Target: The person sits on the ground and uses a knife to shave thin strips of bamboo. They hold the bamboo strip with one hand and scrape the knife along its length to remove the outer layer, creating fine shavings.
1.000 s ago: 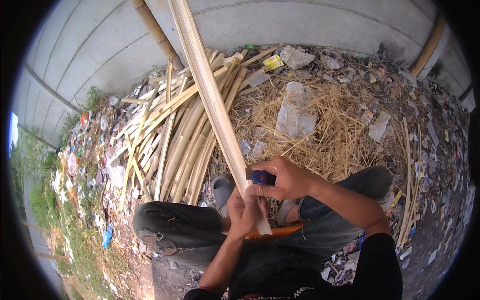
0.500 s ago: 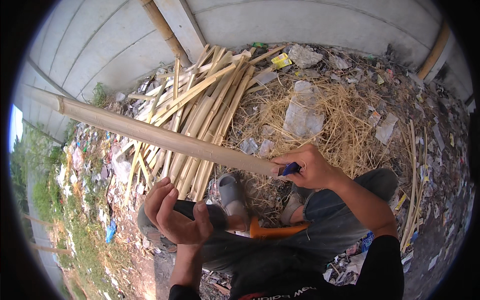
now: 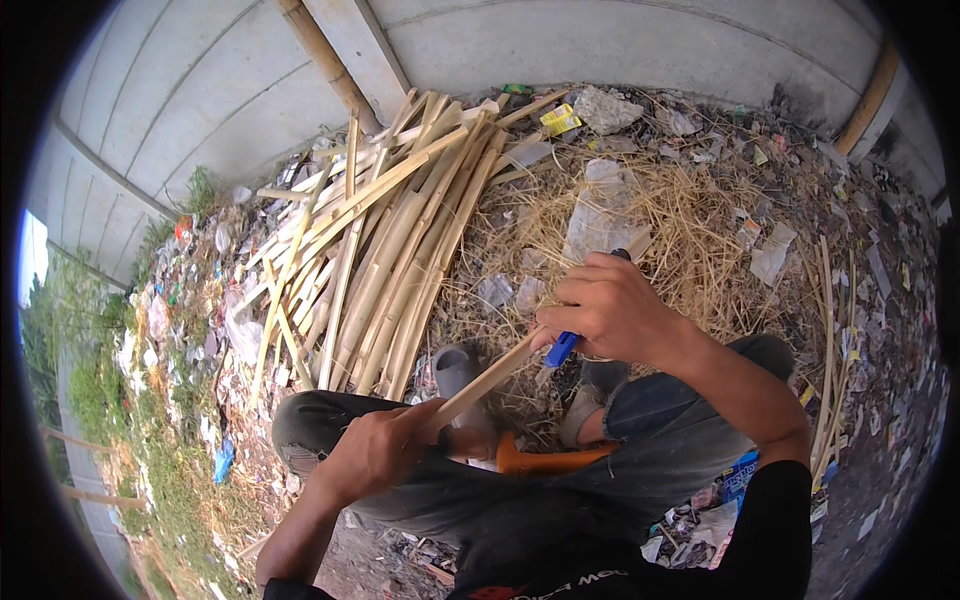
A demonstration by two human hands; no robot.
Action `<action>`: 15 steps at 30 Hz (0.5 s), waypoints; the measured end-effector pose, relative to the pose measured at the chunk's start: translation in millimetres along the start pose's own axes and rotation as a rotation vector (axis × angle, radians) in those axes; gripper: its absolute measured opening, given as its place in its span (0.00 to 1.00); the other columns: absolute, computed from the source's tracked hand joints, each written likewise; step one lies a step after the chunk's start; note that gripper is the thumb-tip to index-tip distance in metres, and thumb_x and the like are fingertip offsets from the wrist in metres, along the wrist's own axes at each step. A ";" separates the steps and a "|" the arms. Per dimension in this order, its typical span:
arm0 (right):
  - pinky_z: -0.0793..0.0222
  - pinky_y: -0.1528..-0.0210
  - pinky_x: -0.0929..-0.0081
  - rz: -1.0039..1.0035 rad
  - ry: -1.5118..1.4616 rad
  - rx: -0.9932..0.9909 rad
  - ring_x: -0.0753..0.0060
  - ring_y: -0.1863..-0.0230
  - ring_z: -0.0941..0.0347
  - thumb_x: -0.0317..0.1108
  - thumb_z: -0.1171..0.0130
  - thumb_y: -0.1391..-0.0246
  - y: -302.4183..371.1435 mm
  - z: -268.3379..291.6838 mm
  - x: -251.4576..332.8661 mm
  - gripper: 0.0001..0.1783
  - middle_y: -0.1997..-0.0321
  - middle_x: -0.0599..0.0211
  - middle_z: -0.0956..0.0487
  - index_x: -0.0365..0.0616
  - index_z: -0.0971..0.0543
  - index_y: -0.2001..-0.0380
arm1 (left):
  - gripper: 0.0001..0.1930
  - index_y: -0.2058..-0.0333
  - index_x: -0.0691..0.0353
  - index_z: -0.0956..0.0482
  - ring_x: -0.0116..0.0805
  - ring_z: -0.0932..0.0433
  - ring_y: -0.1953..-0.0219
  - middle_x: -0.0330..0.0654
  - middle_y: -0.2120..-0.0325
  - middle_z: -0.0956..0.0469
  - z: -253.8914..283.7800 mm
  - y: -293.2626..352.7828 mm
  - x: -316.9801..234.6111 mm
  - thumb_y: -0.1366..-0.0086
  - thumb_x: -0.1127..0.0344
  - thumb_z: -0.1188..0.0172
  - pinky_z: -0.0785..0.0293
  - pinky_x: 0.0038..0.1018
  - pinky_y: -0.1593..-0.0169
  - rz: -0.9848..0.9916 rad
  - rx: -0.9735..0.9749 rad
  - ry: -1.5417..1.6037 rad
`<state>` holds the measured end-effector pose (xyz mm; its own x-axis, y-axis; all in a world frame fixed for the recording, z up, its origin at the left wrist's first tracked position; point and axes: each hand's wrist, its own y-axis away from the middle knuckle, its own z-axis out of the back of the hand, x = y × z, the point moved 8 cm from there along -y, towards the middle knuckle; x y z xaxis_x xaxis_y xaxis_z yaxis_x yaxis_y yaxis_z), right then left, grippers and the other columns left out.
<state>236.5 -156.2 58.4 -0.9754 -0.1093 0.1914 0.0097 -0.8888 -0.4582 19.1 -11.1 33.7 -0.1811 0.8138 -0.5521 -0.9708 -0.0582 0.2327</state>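
**Bamboo strip held between two hands, blade close to bare skin**

Right-hand fingers point(image 3: 590, 290) clenched around blue-handled knife point(image 3: 561, 349); blade itself hidden under the hand, edge direction not readable. Left hand point(image 3: 375, 450) clenched around the lower end of a bamboo strip point(image 3: 488, 378), which runs up toward 2 o'clock and ends at the right hand point(image 3: 612, 312). Strip lies over the lap, above dark trousers point(image 3: 420, 480) and an orange handle point(image 3: 540, 461) resting across the legs.

Risks, judged from this grip:
- Blade slipping along the strip toward 8 o'clock, straight at the left hand; cause: smooth bamboo skin, no glove.
- Splinters from the split edge into either palm.
- Strip flexing or twisting under cutting pressure, since only the two hands support it.
- Knife glancing off onto thigh or knee directly beneath.

Outward: pile of split bamboo point(image 3: 390, 250) at 11 o'clock, dry straw point(image 3: 680, 220) at 1 o'clock, litter across the ground, concrete wall point(image 3: 620, 40) at 12 o'clock. Cluttered footing; dropped blade hard to find in straw.
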 end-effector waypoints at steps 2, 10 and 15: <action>0.27 0.57 0.65 -0.059 0.062 -0.073 0.63 0.66 0.22 0.38 0.28 0.54 -3.0 -0.3 -4.1 0.18 0.72 0.68 0.22 0.49 0.17 0.58 | 0.20 0.39 0.67 0.27 0.33 0.17 0.72 0.43 0.69 0.17 -19.2 -3.3 -0.4 0.25 0.64 0.44 0.21 0.30 0.67 0.120 -0.006 0.410; 0.30 0.51 0.48 -0.345 -0.169 -0.119 0.42 0.58 0.25 0.54 0.44 0.32 -9.6 -25.6 -10.2 0.27 0.63 0.46 0.24 0.34 0.26 0.57 | 0.15 0.42 0.65 0.27 0.18 0.29 0.72 0.32 0.71 0.27 -84.3 -39.5 19.9 0.22 0.65 0.45 0.30 0.19 0.68 0.227 -0.289 1.031; 0.25 0.59 0.47 -0.425 -0.327 0.293 0.39 0.65 0.20 0.52 0.50 0.29 4.0 -72.7 8.2 0.25 0.69 0.45 0.20 0.35 0.28 0.56 | 0.22 0.33 0.63 0.32 0.16 0.31 0.72 0.30 0.71 0.27 -103.7 -65.4 15.4 0.22 0.66 0.46 0.31 0.18 0.67 0.149 -0.323 1.003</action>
<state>212.5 -128.3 -4.9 -0.7895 0.1918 0.5830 -0.2600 -0.9650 -0.0345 63.5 -54.8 -73.1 -0.2053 -0.0538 -0.9772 -0.8973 -0.3883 0.2099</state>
